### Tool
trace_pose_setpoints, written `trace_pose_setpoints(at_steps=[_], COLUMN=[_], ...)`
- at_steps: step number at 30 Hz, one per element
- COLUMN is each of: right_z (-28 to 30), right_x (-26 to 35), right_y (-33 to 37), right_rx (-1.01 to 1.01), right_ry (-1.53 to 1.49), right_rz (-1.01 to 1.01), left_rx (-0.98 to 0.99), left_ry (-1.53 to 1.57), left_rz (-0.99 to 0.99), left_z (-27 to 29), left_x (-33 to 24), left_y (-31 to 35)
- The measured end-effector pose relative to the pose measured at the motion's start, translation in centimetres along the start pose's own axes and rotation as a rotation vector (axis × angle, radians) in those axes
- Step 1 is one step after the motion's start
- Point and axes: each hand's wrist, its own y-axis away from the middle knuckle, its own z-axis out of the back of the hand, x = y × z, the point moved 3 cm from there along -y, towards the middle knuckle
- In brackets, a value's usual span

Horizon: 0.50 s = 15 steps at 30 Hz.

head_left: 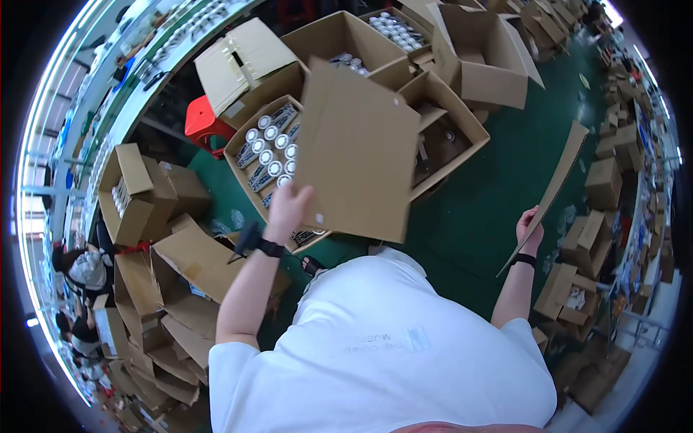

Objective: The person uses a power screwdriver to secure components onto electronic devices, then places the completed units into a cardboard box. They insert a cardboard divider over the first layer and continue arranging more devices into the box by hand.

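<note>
My left hand [289, 208] is closed on the near left edge of a flat brown cardboard sheet [359, 155]. This sheet is held over an open carton [232, 155] and hides part of its inside. Rows of handled items with round white ends [266, 156] lie in that carton; their exact kind I cannot make out. Out to the right, my right hand [529, 225] grips a second cardboard sheet [559, 173], seen nearly edge-on and tilted upward. Both wrists carry dark bands.
A red stool [206, 124] stands left of the filled carton. Open cartons [469, 148] spread beyond it, some holding similar items. Folded cardboard boxes [195, 252] pile up at my left. More boxes [588, 242] line the right side of the green floor [480, 209]. Several people sit along the left.
</note>
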Motion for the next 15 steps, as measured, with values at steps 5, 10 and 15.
trace_pose_setpoints(at_steps=[5,10,15], right_z=[5.8,9.4,9.7], right_x=[2.0,3.0,3.2], right_y=[3.3,4.1,2.4], right_rx=[-0.199,-0.369,-0.309], right_ry=[0.02,0.111,-0.244], right_rz=[0.107,0.17,0.012], left_rx=[-0.095,-0.093,0.016], left_ry=[-0.191,-0.281,-0.682], left_rz=[-0.349,-0.436,-0.155], left_z=[-1.2,-7.2,-16.4], left_x=[-6.8,-8.5,-5.9], left_y=[-3.4,-6.0,-6.8])
